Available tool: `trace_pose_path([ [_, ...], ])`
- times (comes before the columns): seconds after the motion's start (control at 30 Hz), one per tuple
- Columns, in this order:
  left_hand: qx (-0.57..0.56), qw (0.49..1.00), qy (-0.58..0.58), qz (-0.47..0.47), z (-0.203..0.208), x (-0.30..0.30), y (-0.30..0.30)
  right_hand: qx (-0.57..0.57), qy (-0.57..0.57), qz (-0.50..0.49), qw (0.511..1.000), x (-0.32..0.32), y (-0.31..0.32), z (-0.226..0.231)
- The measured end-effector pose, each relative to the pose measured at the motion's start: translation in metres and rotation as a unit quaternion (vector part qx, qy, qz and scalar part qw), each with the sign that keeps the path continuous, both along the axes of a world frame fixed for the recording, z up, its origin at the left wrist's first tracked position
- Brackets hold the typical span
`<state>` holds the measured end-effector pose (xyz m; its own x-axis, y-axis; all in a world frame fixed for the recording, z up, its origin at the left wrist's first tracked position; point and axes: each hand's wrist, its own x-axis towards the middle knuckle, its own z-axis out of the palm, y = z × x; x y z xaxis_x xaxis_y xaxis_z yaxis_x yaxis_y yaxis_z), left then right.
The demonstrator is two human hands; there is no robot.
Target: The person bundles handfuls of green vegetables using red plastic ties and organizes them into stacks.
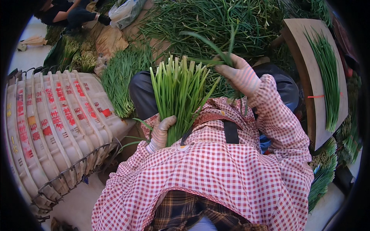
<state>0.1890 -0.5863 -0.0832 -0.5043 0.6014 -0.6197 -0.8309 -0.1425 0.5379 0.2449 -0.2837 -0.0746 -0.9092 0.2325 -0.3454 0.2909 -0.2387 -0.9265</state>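
Observation:
A thick bunch of green chives [179, 96] stands upright in front of my chest, its pale cut ends pointing up and away. My left hand [165, 131], in a striped glove, is closed around the lower part of the bunch. To the right of its top, my gloved right hand [241, 75] pinches a few loose chive leaves [210, 43], some of which stick out up and to the left. The fingertips of that hand are partly hidden by the leaves. Both forearms are in red-and-white checked sleeves.
Loose chives [208, 23] cover the ground ahead. A chive pile [125, 77] lies by my left knee, next to a white strapped container [58, 111]. On my right, a wooden board [314, 111] carries a red-banded chive bundle [325, 81]. Another person [71, 13] sits far left.

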Motion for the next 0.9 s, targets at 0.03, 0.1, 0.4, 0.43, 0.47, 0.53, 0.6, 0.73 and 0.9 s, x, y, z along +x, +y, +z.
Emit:
trace_pose_path([
  [0.03, 0.002, 1.0, 0.005, -0.004, 0.0, -0.001, 0.001, 0.028, 0.047, -0.008, 0.999, -0.008, -0.004, -0.004],
  [0.1, 0.006, 1.0, 0.016, -0.01, 0.001, 0.0, 0.002, -0.007, 0.031, 0.035, 0.999, -0.016, -0.006, -0.01],
  [0.4, -0.059, 0.989, 0.132, -0.043, 0.004, 0.002, -0.002, 0.131, -0.089, -0.037, 0.987, -0.049, 0.061, -0.048],
  [0.43, -0.062, 0.989, 0.128, -0.042, 0.007, 0.002, 0.001, 0.07, -0.091, -0.007, 0.993, -0.048, 0.058, -0.038],
  [0.47, -0.065, 0.989, 0.123, -0.042, 0.011, 0.003, 0.005, 0.012, -0.098, 0.022, 0.995, -0.047, 0.055, -0.028],
  [0.53, -0.066, 0.99, 0.117, -0.045, 0.012, 0.003, 0.009, -0.052, -0.084, 0.119, 0.988, -0.051, 0.049, -0.021],
  [0.6, -0.097, 0.982, 0.151, -0.066, 0.004, 0.003, 0.005, -0.051, -0.052, 0.209, 0.975, -0.06, 0.037, -0.015],
  [0.73, -0.117, 0.973, 0.179, -0.085, 0.0, 0.002, 0.003, 0.046, -0.042, 0.247, 0.967, -0.069, 0.036, -0.026],
  [0.9, -0.141, 0.973, 0.17, -0.07, 0.01, 0.001, 0.008, 0.476, -0.115, 0.266, 0.83, -0.088, 0.065, -0.043],
])
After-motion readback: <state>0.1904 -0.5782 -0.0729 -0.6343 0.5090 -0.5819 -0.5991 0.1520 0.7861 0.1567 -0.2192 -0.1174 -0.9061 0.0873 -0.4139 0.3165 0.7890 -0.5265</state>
